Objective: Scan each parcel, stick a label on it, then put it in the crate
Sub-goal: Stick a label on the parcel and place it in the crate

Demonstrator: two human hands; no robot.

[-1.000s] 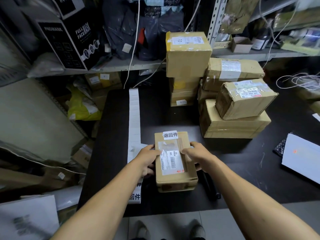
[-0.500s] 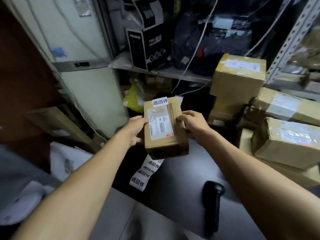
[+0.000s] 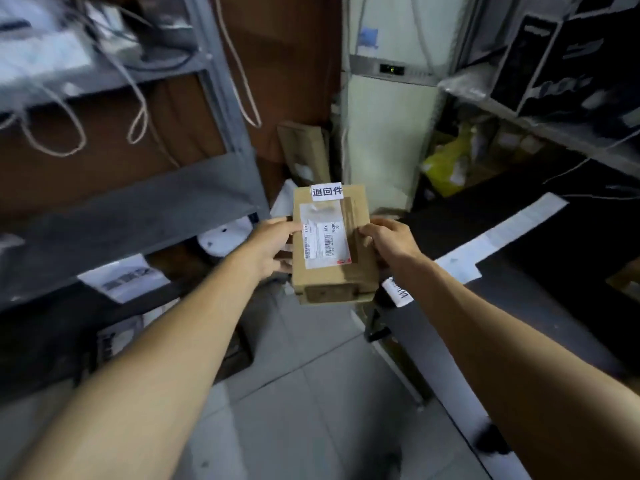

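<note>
A small brown cardboard parcel (image 3: 332,244) hangs in the air in front of me, over the grey tiled floor. It carries a white shipping label with a barcode and a small white sticker (image 3: 327,191) with black characters at its far end. My left hand (image 3: 273,245) grips the parcel's left side, thumb on top. My right hand (image 3: 388,239) grips its right side the same way. No crate shows in this view.
The black table (image 3: 519,306) lies to my right, with a white strip of label backing (image 3: 512,233) across it. A grey metal shelf rack (image 3: 145,209) with cables and papers stands at left. A white cabinet (image 3: 388,133) and leaning cardboard stand behind the parcel.
I have lifted the parcel off the table and swung it left with both hands; the view has turned from the stacked parcels to the left rack and floor.
</note>
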